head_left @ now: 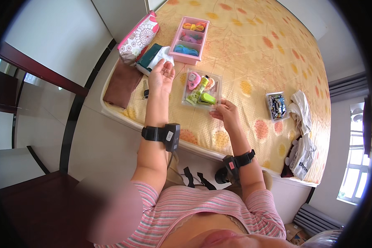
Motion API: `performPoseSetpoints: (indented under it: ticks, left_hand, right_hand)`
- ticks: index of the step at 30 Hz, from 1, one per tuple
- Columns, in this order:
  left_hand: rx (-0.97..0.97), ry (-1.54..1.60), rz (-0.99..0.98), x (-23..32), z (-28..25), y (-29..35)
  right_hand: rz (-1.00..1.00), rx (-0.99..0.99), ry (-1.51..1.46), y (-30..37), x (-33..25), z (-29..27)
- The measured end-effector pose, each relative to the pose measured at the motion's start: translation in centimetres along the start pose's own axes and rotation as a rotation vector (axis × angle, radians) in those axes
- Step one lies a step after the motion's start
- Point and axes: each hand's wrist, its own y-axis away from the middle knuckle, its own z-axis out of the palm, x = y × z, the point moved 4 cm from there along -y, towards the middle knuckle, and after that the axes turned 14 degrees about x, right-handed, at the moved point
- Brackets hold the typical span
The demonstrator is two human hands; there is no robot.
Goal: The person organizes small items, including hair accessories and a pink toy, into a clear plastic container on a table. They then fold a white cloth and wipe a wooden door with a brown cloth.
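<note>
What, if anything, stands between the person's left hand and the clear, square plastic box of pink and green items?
Nothing visible: only yellow, floral-patterned mattress shows between the left hand and the box. The pink, rectangular plastic tray lies farther off.

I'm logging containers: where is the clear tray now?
In the head view, the clear tray lies on the mattress, just right of centre, nearer the person than the pink divided box, with the right hand at its near right corner.

room lies open between clear tray point(218, 84) and small box point(280, 119); the pink organizer point(186, 59) blocks beyond the tray.
</note>
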Motion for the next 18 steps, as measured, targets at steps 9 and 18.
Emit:
performPoseSetpoints:
  ticks: [9, 18]
  left_hand:
    - [0.055, 0.105, 0.032, 3.2, -1.6, 0.4]
    - [0.106, 0.131, 0.092, 4.1, -2.5, -0.2]
  right_hand:
    - [0.038, 0.039, -0.172, -2.4, 0.0, 3.7]
    - [-0.047, 0.088, -0.263, -5.6, -0.7, 5.5]
